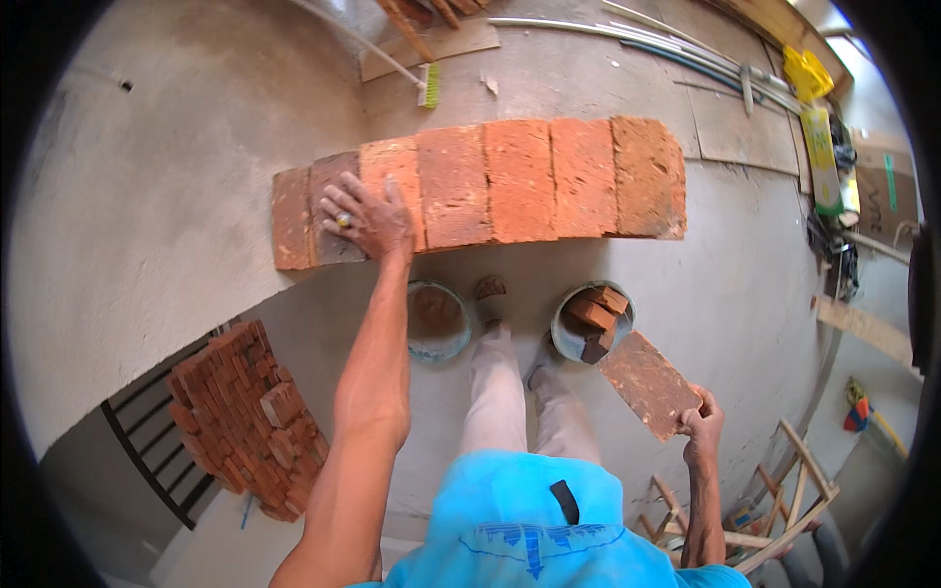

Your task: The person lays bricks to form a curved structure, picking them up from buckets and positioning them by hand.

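A row of orange and dark reddish bricks [520,181] runs across the top of a wall, jutting out to the right from a grey plastered wall. On the darker bricks near its left end rests my left hand [368,218], palm down, fingers stretched out, a ring on one finger. Lower right, my right hand [703,421] grips a flat, reddish-brown brick [647,385] by its near end. That brick tilts toward the bucket [566,338] holding several bricks [594,313], its far corner near the rim. I cannot tell whether they touch.
A second bucket [432,343] with brownish contents stands below the brick row. Stacked bricks [245,412] lie at lower left beside a black metal railing [147,461]. A green-bristled broom [428,86], long pipes [647,39] and a wooden frame [789,500] lie around.
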{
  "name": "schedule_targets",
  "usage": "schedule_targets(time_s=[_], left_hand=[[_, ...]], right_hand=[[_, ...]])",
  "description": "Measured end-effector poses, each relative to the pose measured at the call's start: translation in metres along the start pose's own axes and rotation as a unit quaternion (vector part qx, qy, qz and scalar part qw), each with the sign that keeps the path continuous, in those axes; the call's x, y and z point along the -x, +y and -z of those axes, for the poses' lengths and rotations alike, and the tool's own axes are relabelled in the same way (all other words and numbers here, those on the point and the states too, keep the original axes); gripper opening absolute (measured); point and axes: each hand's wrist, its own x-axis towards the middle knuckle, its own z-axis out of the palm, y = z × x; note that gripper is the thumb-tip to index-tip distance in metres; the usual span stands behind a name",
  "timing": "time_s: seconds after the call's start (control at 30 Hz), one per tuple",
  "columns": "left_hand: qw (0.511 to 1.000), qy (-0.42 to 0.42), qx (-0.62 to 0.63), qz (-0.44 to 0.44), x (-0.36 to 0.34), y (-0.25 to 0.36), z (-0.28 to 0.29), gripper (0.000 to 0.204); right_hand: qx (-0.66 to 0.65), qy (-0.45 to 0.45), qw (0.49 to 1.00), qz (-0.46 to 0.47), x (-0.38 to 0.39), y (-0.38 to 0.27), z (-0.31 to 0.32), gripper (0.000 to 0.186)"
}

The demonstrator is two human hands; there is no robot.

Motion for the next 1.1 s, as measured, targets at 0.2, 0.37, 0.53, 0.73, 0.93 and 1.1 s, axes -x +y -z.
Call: schedule_targets(time_s=[0.2, 0.37, 0.53, 0.73, 0.93, 1.1], left_hand=[[1.0, 0.001, 0.012, 0.0, 0.001, 0.005, 0.01, 0.084], [0.998, -0.045, 0.036, 0.019, 0.002, 0.008, 0.017, 0.085], [0.998, -0.051, 0.024, 0.008, 0.0, -0.003, 0.014, 0.088], [0.986, -0.131, 0.087, -0.05, 0.018, -0.009, 0.019, 0.069], [0.967, -0.092, 0.238, -0.011, 0.008, -0.006, 0.015, 0.063], [0.976, -0.011, 0.215, 0.015, 0.006, -0.003, 0.03, 0.05]], right_hand=[[-0.08, -0.092, 0.992, 0.044, -0.003, -0.081, -0.048, 0.062], [-0.171, -0.2, 0.959, 0.107, -0.029, -0.148, -0.164, 0.086], [-0.139, -0.369, 0.911, 0.124, -0.07, -0.211, -0.283, 0.078], [-0.105, -0.443, 0.88, 0.138, -0.082, -0.266, -0.424, 0.035], [-0.014, -0.511, 0.846, 0.153, -0.091, -0.289, -0.511, 0.031], [0.038, -0.496, 0.855, 0.147, -0.099, -0.29, -0.554, 0.03]])
